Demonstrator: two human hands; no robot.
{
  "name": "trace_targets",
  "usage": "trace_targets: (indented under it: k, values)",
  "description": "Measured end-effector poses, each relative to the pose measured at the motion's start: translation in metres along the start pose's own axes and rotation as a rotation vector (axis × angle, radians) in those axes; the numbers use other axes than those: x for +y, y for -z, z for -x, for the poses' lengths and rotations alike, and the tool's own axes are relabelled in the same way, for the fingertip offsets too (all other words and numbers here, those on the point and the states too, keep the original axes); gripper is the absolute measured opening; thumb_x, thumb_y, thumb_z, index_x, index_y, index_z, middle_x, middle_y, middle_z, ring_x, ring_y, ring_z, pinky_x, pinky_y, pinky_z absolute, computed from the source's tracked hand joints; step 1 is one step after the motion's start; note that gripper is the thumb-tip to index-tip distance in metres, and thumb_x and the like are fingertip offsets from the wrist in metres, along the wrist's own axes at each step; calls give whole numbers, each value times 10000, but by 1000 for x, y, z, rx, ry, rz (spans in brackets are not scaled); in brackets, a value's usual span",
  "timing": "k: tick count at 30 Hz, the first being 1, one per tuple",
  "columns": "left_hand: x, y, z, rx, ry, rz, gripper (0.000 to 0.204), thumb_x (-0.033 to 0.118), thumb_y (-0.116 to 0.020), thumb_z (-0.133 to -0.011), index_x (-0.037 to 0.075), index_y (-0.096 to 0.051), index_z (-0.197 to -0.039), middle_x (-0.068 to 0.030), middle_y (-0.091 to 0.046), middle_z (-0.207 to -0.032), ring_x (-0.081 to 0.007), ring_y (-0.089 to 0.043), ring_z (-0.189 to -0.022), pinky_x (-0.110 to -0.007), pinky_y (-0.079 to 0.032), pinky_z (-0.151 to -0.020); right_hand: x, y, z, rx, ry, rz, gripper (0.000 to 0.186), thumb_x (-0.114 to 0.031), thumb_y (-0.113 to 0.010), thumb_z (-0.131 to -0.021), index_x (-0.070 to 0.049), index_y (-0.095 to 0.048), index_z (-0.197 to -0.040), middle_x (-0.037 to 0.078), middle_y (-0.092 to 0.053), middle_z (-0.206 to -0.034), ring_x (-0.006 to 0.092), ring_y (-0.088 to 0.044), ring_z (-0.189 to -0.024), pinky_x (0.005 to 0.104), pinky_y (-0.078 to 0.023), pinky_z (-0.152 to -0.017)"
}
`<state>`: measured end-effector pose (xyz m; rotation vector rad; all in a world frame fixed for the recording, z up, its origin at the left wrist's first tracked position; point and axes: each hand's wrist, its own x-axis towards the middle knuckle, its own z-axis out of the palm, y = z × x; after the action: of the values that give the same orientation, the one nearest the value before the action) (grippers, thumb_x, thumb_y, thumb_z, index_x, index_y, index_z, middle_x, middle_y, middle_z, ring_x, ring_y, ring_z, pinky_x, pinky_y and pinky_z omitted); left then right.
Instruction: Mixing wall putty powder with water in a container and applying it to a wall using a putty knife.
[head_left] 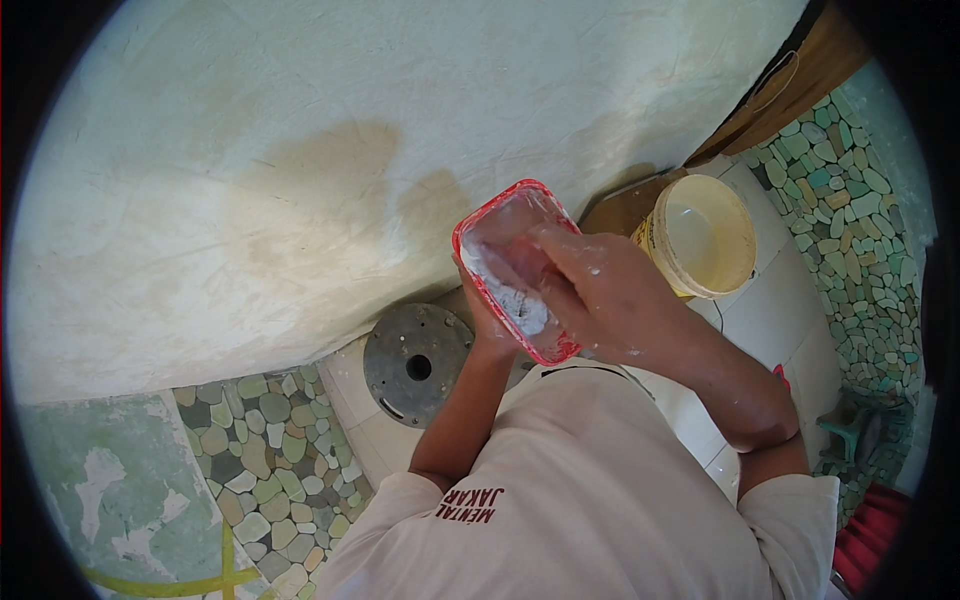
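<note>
My left hand (486, 322) grips a red-rimmed rectangular plastic tub (468, 262) from its left side and below, its fingers mostly hidden behind the tub. The tub is tilted, and its inside faces up toward me. White paste or powder (522, 306) lies along its lower left part and smears its walls and rim. Into the tub reaches my right hand (618, 292), flecked with white, its fingers bent down by the white material. Those fingertips are blurred and partly hidden, so I cannot tell whether they hold anything.
A pale plastered wall (250, 120) with brownish patches rises in front. On the tiled floor, a dark grey round plate with a central hole (392, 362) lies left of the tub, and a yellowish bucket (664, 245) stands right. Pebble paving (275, 440) borders the tiles. A green stool-like object (852, 432) is at far right.
</note>
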<state>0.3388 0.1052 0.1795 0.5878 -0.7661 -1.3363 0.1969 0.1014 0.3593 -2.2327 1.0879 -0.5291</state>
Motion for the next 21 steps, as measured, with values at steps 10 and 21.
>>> trace_targets:
  k: [10,21]
  values:
    - [-2,12,-2,65,63,246,725,650,-210,-965,102,-357,-1416,-83,-458,-1384,-252,-459,-1265,-428,-370,-1075,9,-16,1,87,-36,-42,225,-13,-563,-858,15,-547,-1080,236,-640,-883,404,-629,-769,456,-484,-641]
    - [-6,17,-3,99,-73,278,768,683,-196,-947,97,-335,-1424,-101,-443,-1400,-265,-447,-1282,-431,-383,-1066,18,-46,8,282,-251,-906,254,-9,-556,-919,26,-544,-1170,116,-650,-955,140,-597,-838,290,-486,-771]
